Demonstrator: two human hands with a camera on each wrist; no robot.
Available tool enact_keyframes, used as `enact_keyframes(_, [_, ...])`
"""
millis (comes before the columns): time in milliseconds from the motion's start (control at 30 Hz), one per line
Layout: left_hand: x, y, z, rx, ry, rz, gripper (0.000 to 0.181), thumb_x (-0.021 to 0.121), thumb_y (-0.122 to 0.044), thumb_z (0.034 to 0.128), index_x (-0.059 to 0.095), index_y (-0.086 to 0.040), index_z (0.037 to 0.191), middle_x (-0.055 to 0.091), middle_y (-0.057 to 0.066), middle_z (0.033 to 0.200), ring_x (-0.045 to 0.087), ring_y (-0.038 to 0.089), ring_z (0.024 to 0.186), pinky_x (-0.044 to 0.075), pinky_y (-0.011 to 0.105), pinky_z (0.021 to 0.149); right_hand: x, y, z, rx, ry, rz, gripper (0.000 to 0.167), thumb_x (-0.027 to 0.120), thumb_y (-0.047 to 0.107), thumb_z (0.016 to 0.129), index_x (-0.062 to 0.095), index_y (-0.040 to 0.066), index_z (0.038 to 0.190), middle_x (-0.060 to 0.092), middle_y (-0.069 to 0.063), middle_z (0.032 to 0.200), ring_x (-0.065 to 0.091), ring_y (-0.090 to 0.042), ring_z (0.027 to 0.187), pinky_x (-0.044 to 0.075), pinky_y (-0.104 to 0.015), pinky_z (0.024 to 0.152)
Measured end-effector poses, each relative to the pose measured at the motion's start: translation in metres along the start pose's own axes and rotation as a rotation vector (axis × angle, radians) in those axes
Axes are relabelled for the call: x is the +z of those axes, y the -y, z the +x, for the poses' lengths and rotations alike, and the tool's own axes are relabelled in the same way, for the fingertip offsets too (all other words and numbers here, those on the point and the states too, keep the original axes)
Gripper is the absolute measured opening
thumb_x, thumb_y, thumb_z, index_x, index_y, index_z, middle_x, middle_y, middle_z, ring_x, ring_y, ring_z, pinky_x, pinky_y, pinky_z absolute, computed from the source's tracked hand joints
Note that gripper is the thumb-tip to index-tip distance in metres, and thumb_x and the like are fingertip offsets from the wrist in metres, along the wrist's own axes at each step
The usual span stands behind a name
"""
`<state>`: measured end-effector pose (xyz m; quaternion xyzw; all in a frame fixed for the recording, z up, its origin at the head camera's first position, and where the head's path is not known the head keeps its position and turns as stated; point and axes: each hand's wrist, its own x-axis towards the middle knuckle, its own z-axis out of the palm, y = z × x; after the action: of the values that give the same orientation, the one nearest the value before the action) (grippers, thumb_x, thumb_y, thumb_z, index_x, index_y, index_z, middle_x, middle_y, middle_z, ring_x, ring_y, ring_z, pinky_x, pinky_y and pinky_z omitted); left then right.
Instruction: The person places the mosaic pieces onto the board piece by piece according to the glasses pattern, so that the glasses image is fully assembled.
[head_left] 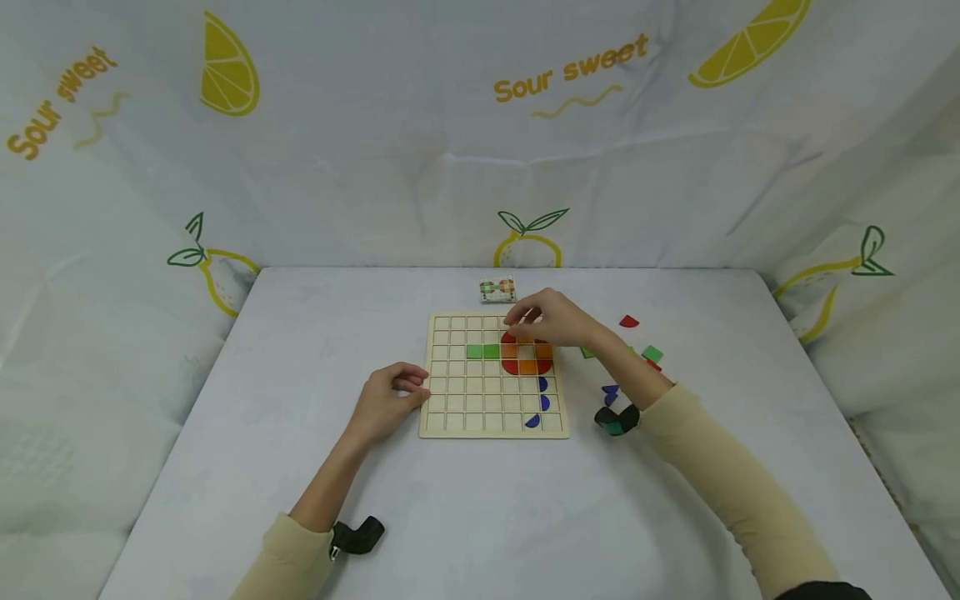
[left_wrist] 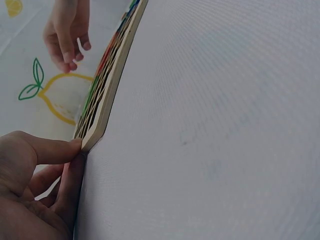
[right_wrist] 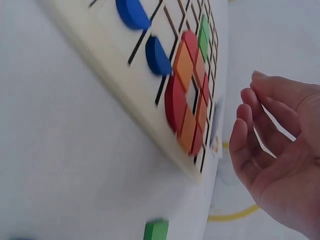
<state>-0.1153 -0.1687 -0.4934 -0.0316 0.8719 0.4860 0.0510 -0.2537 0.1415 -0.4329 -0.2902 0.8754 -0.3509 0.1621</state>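
Left hand (head_left: pixel 386 402) with fingers in a pinch on grid board (head_left: pixel 457 404), right hand (head_left: pixel 555 318) near its far edge, fingers loosely curved.

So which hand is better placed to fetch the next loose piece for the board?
Probably the right hand: it appears empty and is nearer the loose pieces beside the board. The left hand holds the board's opposite edge.
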Motion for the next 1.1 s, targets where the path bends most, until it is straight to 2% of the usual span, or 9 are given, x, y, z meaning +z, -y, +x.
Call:
enact_keyframes(100, [0.0,0.0,0.0,0.001,-0.001,0.002,0.028,0.081,-0.01,0.0934,0.076,-0.007,0.121,0.076,0.009,0.109,0.07,0.015,0.096,0.052,0.028,0.089,-0.012,-0.011,-0.009,0.056,-0.007,-0.007,0.023,0.076,0.02,0.102,0.081,0.006,0.119,0.081,-0.009,0.116,0.07,-0.028,0.11,0.06,-0.039,0.096])
enact_keyframes(300, [0.001,0.0,0.0,0.0,-0.005,0.001,0.028,0.082,-0.01,0.0933,0.076,-0.007,0.121,0.076,0.008,0.109,0.07,0.016,0.097,0.051,0.029,0.091,-0.037,-0.034,-0.032,0.165,-0.054,-0.02,0.027,0.074,0.02,0.103,0.078,0.004,0.126,0.078,-0.014,0.123,0.068,-0.034,0.117,0.059,-0.044,0.099])
enact_keyframes(433, [0.001,0.0,0.0,0.0,-0.005,-0.002,0.028,0.082,-0.01,0.0932,0.076,-0.007,0.12,0.076,0.009,0.108,0.07,0.016,0.096,0.051,0.029,0.09,-0.055,-0.053,-0.048,0.238,-0.099,-0.029,0.031,0.073,0.022,0.104,0.076,0.004,0.129,0.076,-0.017,0.127,0.067,-0.034,0.114,0.058,-0.036,0.094])
enact_keyframes(600, [0.001,0.0,0.0,0.0,-0.004,-0.002,0.028,0.081,-0.01,0.0935,0.076,-0.007,0.121,0.076,0.009,0.108,0.07,0.016,0.096,0.052,0.028,0.09,-0.073,-0.082,-0.067,0.313,-0.119,-0.027,0.034,0.073,0.023,0.105,0.073,0.002,0.132,0.073,-0.022,0.131,0.067,-0.035,0.109,0.059,-0.027,0.085])
enact_keyframes(767, [0.001,0.0,0.0,-0.002,-0.002,-0.005,0.028,0.081,-0.01,0.0936,0.076,-0.007,0.121,0.076,0.008,0.108,0.07,0.015,0.097,0.052,0.027,0.09,-0.085,-0.109,-0.084,0.393,-0.128,-0.027,0.041,0.075,0.026,0.103,0.071,0.003,0.137,0.071,-0.024,0.136,0.066,-0.036,0.118,0.053,-0.031,0.092])
enact_keyframes(900, [0.001,0.0,0.0,-0.001,-0.001,-0.005,0.028,0.081,-0.01,0.0934,0.076,-0.007,0.12,0.076,0.008,0.108,0.069,0.015,0.096,0.051,0.029,0.091,-0.091,-0.125,-0.095,0.421,-0.114,-0.02,0.046,0.076,0.028,0.103,0.069,0.003,0.14,0.068,-0.024,0.141,0.063,-0.038,0.125,0.051,-0.029,0.094])
enact_keyframes(1033, [0.001,0.0,0.0,-0.003,0.0,-0.005,0.027,0.081,-0.01,0.0934,0.076,-0.008,0.12,0.076,0.008,0.108,0.069,0.015,0.096,0.051,0.03,0.092,-0.092,-0.136,-0.1,0.421,-0.107,-0.006,0.046,0.077,0.03,0.102,0.07,0.004,0.14,0.069,-0.023,0.138,0.06,-0.033,0.119,0.051,-0.02,0.088])
enact_keyframes(1100, [0.001,0.0,0.0,-0.006,-0.001,-0.005,0.027,0.081,-0.01,0.0935,0.076,-0.008,0.12,0.075,0.008,0.108,0.069,0.016,0.097,0.051,0.031,0.093,-0.09,-0.138,-0.1,0.423,-0.112,-0.002,0.047,0.078,0.031,0.101,0.071,0.004,0.139,0.07,-0.021,0.135,0.059,-0.03,0.115,0.05,-0.019,0.086])
